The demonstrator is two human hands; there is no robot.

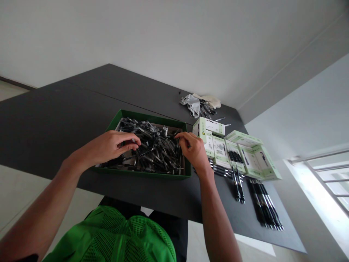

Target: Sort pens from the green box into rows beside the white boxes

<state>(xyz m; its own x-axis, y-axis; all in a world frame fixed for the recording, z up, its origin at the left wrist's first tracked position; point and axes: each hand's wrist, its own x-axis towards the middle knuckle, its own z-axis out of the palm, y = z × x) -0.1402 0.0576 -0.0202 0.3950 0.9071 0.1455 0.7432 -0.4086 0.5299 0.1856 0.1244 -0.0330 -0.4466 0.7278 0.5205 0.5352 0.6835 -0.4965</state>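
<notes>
A green open box [141, 175] in front of me is heaped with loose black and clear pens [158, 149]. My left hand [113, 145] hovers over the left part of the heap, thumb and fingertips pinched together; a small pale bit shows at the fingers, too small to name. Over the box's right edge, my right hand [192, 145] has its fingers curled and closed just above the pens there. What its fingertips hold, if anything, is hidden.
White-and-green cartons [221, 149] stand right of the box, one open carton [255, 160] beside them. Neat rows of black pens [264, 203] and a pair of pens [238, 185] lie nearer the table's right edge. Gloves [192, 103] lie with more pens at the back.
</notes>
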